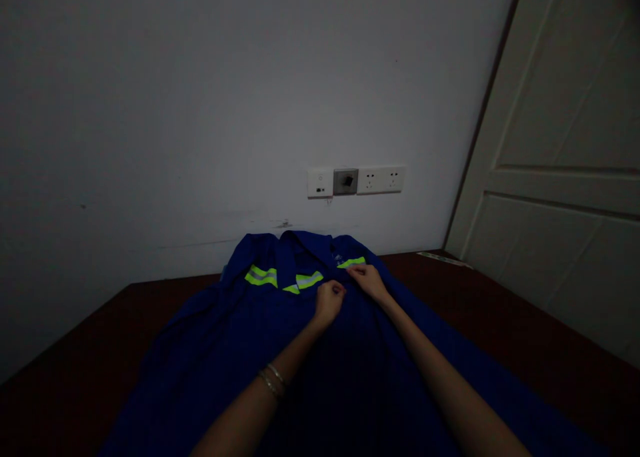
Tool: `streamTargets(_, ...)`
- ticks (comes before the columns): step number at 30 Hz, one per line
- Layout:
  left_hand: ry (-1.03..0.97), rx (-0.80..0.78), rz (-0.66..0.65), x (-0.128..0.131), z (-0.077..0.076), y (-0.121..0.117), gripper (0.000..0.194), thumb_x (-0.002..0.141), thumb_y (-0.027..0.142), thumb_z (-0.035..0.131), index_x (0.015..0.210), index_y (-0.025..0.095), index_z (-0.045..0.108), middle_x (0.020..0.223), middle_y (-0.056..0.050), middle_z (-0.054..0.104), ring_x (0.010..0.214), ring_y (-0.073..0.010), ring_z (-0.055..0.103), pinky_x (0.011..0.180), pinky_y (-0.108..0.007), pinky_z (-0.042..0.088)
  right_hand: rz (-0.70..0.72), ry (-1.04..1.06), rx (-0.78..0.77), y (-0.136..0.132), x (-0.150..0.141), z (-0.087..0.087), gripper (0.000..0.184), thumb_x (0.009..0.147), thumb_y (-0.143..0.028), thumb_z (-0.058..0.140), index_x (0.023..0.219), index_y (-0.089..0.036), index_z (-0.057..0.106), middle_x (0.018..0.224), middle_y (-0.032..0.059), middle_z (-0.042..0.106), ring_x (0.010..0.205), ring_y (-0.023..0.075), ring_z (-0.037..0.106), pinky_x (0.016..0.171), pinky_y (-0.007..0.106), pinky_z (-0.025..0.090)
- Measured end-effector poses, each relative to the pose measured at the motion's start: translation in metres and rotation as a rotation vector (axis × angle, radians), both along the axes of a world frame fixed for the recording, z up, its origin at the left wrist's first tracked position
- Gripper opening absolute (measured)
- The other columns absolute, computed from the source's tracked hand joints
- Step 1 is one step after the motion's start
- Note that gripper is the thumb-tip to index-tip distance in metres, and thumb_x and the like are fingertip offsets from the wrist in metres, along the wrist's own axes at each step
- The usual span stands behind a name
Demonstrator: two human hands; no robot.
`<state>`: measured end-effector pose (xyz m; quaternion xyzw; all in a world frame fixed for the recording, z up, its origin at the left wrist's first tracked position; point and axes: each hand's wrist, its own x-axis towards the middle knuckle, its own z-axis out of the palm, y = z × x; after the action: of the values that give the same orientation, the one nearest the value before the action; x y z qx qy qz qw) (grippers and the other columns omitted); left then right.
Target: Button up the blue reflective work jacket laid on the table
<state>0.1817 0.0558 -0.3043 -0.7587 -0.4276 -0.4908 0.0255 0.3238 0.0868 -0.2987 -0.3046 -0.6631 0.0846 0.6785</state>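
A dark blue work jacket [230, 337] with yellow-green reflective stripes [263, 276] lies spread on a dark brown table [75, 357], collar toward the wall. My left hand [327, 302], thin bracelets on its wrist, is closed in a pinch on the jacket's front near the chest. My right hand [367, 280] is just beside it, fingers pressed together on the fabric next to the right stripe. The two hands almost touch at the jacket's front opening.
A white wall stands behind the table with a row of sockets and a switch [356, 180]. A pale panelled door [565, 197] is at the right. The room is dim.
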Motion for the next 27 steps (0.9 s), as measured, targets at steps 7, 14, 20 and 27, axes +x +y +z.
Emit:
streamTargets(7,-0.517,-0.338,-0.286,0.007,-0.003,0.004,0.001,0.071,0.008,0.054,0.071,0.009,0.054,0.062,-0.002,0.058,0.043,-0.0074,0.052,0.036,-0.015,0.034,0.050,-0.046,-0.007,0.001,0.003,0.002,0.030,0.071,-0.038,0.052,0.077,-0.014,0.069,0.078,0.0061,0.069,0.075,0.0208,0.062,0.071,0.031,0.047)
streamTargets(14,-0.914,-0.484,-0.439,0.011,0.002,-0.009,0.006,0.068,0.004,0.059,0.070,0.007,0.055,0.059,-0.004,0.058,0.047,-0.0074,0.054,0.040,-0.015,0.040,0.126,-0.065,-0.025,-0.008,0.006,0.003,0.031,0.069,-0.040,0.056,0.077,-0.013,0.068,0.080,0.0078,0.069,0.077,0.0212,0.063,0.074,0.033,0.047)
streamTargets(20,-1.120,-0.538,-0.492,0.016,0.002,-0.007,0.011,0.068,-0.004,0.056,0.068,0.007,0.055,0.058,-0.005,0.059,0.050,-0.0086,0.057,0.049,-0.017,0.047,0.146,-0.052,-0.037,-0.007,0.003,0.002,0.032,0.067,-0.040,0.057,0.077,-0.012,0.068,0.080,0.0086,0.069,0.077,0.0214,0.063,0.075,0.033,0.047)
streamTargets(27,-1.232,-0.549,-0.519,0.022,0.003,-0.008,0.018,0.068,-0.009,0.053,0.066,0.008,0.053,0.057,-0.004,0.058,0.050,-0.0087,0.057,0.055,-0.019,0.049,0.141,-0.049,-0.037,-0.010,0.000,0.002,0.028,0.067,-0.038,0.057,0.075,-0.013,0.068,0.079,0.0079,0.069,0.076,0.0202,0.063,0.074,0.033,0.047)
